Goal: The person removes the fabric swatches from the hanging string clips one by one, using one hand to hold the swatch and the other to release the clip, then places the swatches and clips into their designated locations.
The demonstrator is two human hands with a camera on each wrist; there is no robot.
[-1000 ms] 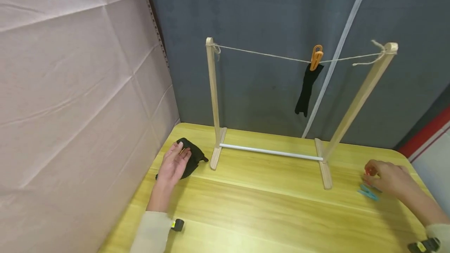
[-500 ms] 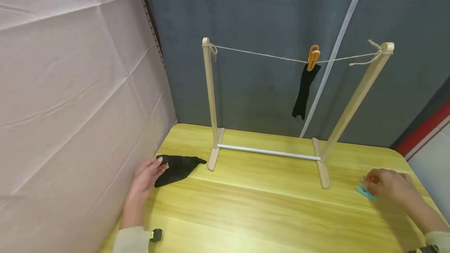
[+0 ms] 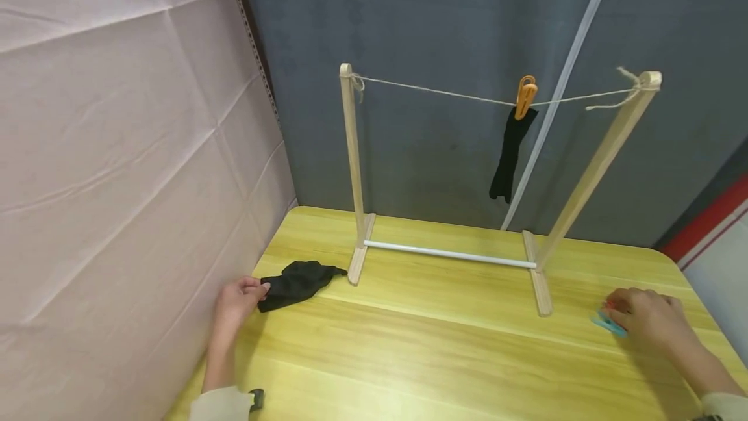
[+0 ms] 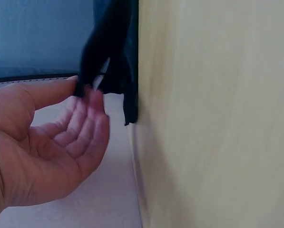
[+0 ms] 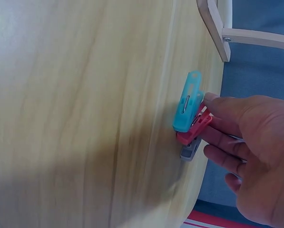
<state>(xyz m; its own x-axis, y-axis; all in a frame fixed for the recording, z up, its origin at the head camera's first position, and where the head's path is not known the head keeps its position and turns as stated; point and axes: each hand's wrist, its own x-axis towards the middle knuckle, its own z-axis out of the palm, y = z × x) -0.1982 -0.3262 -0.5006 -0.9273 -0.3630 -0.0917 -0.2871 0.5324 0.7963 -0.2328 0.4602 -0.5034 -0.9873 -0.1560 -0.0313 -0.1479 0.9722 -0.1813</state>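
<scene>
A black sock-like cloth [image 3: 300, 283] lies stretched over the table's left side, and my left hand [image 3: 234, 307] pinches its left end between thumb and fingertips. The left wrist view shows the raised edge of this cloth at my fingertips. On the right, my right hand [image 3: 651, 317] reaches into a small cluster of clothespins. Its thumb and forefinger pinch a red clothespin [image 5: 194, 130]. A teal clothespin [image 5: 187, 104] overlaps the red one, and a grey clothespin [image 5: 190, 149] shows below it. Another black sock-like cloth [image 3: 510, 158] hangs from an orange clothespin [image 3: 526, 96].
A string [image 3: 432, 90] runs between two wooden posts [image 3: 602, 164] of a stand, joined low down by a white bar [image 3: 450, 254]. The stand is on a yellow wood-grain table [image 3: 444, 356]. Pale fabric [image 3: 128, 180] borders the left, a dark grey curtain [image 3: 421, 25] the back.
My left hand has moved left and towards me, pulling the bunched black cloth out flat. My right hand stays at the clothespins, its fingers shifting slightly on them.
</scene>
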